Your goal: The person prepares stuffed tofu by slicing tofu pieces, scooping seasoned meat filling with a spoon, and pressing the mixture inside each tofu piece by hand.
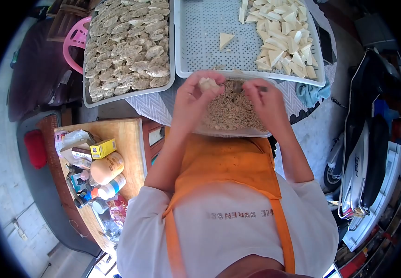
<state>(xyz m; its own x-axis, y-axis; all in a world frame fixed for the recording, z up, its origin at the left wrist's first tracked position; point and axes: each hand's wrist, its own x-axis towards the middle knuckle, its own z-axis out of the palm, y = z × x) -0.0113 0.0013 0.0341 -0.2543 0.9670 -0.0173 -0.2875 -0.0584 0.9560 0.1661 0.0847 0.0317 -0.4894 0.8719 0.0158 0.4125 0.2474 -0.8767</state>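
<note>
In my left hand is a pale piece, apparently a tofu wedge, pinched between thumb and fingers. My right hand grips a small dark-handled tool, its flat end over the crumbly brown filling; whether it is a spoon or a spreader I cannot tell. The filling lies in a clear plastic tub close to my apron. Beyond it, a perforated white tray holds a heap of pale tofu wedges on its right and a single wedge nearer the middle.
At the left, a second tray is packed with rows of filled pieces. A pink plastic chair stands beside it. Bottles and boxes crowd a wooden table. A teal cloth lies right of the tub; a scooter is parked farther right.
</note>
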